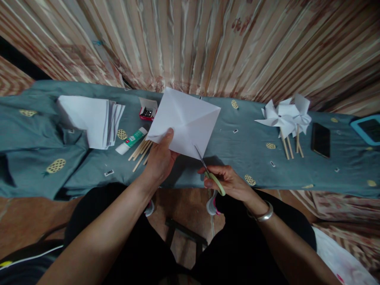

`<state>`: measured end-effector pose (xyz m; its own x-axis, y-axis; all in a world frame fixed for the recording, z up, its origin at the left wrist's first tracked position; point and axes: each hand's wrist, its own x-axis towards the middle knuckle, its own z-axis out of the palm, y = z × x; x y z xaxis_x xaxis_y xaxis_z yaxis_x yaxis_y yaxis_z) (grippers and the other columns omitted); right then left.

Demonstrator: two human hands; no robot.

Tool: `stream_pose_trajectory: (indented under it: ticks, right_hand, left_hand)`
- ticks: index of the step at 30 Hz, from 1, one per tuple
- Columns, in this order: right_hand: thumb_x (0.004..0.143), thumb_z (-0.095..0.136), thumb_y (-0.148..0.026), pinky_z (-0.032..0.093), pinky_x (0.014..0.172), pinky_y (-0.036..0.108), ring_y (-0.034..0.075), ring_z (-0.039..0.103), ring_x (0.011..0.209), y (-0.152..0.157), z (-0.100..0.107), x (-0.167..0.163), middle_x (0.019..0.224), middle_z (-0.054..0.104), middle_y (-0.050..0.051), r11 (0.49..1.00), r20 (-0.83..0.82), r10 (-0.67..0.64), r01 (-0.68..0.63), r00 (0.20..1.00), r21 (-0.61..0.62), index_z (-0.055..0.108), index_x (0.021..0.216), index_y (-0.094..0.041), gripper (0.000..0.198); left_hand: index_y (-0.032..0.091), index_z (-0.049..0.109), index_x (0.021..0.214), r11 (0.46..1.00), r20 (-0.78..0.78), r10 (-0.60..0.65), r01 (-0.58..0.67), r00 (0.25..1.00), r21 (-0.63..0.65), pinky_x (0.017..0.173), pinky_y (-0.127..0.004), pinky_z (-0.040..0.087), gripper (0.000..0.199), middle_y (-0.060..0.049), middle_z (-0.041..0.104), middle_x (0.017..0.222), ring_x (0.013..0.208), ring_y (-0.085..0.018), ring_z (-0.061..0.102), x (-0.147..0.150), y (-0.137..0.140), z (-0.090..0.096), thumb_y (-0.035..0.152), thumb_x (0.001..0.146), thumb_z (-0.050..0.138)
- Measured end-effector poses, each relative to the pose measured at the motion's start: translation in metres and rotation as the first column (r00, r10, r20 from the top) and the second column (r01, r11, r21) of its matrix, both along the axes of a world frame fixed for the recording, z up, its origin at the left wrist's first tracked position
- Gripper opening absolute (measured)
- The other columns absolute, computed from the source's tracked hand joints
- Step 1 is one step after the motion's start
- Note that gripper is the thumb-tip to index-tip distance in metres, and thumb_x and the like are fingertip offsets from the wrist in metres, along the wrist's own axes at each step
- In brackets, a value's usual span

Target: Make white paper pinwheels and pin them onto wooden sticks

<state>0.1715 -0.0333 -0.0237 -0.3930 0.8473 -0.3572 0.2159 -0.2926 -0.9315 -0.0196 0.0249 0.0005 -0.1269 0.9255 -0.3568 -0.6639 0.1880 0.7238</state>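
My left hand (162, 156) pinches a square sheet of white paper (190, 114) at its lower left edge, thumb on top. Diagonal creases cross the sheet and meet near its middle. My right hand (227, 180) grips a pair of scissors (218, 184) with pale green handles. The scissor blades reach the lower part of the sheet near its bottom corner, one blade lying over the paper. Just left of the sheet, several wooden sticks (139, 152) lie partly behind my left hand, beside a green and white glue stick (131, 141).
A stack of white paper (89, 118) lies at left on the blue-green cloth (190, 180). Behind the glue stands an opened small red box (147, 113) of dark pins. At right are paper pinwheels (285, 114) on sticks, a phone (320, 139) and a blue-framed device (368, 130). A curtain (190, 47) hangs behind.
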Motion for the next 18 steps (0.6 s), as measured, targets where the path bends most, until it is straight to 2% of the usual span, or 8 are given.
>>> stream_pose_trajectory:
  ticks: [8,12,18]
  right_hand:
    - [0.069,0.081,-0.045,0.033,0.049,0.021,0.007,0.040,0.053,-0.0003,-0.0035,0.0002,0.061,0.052,-0.006,0.998,-0.014,-0.019,0.018,1.000,-0.052,0.073,0.093,-0.018,0.037]
    - [0.067,0.082,-0.046,0.035,0.050,0.021,0.007,0.042,0.054,0.0000,-0.0063,0.0012,0.062,0.055,-0.005,0.995,-0.022,-0.029,0.027,0.999,-0.100,0.072,0.096,-0.016,0.044]
    - [0.062,0.085,-0.049,0.036,0.051,0.022,0.008,0.043,0.056,-0.0004,-0.0064,0.0002,0.064,0.056,-0.004,0.989,-0.016,-0.054,0.051,0.998,-0.137,0.072,0.097,-0.016,0.050]
  left_hand:
    - [0.030,0.061,0.124,1.000,0.012,-0.008,0.008,1.000,0.017,0.094,-0.035,0.056,0.039,-0.001,0.073,0.112,0.114,-0.021,0.065,-0.0007,0.0001,0.0002,0.013,0.090,0.056]
    - [0.029,0.061,0.123,1.000,0.000,0.007,-0.007,1.000,-0.009,0.090,-0.028,0.056,0.037,0.000,0.074,0.108,0.108,-0.017,0.067,-0.0006,0.0011,0.0002,0.012,0.091,0.054]
    - [0.028,0.064,0.118,1.000,0.012,0.018,-0.018,1.000,0.005,0.086,-0.028,0.057,0.034,0.000,0.074,0.105,0.100,-0.016,0.069,-0.0011,0.0008,0.0009,0.010,0.090,0.054]
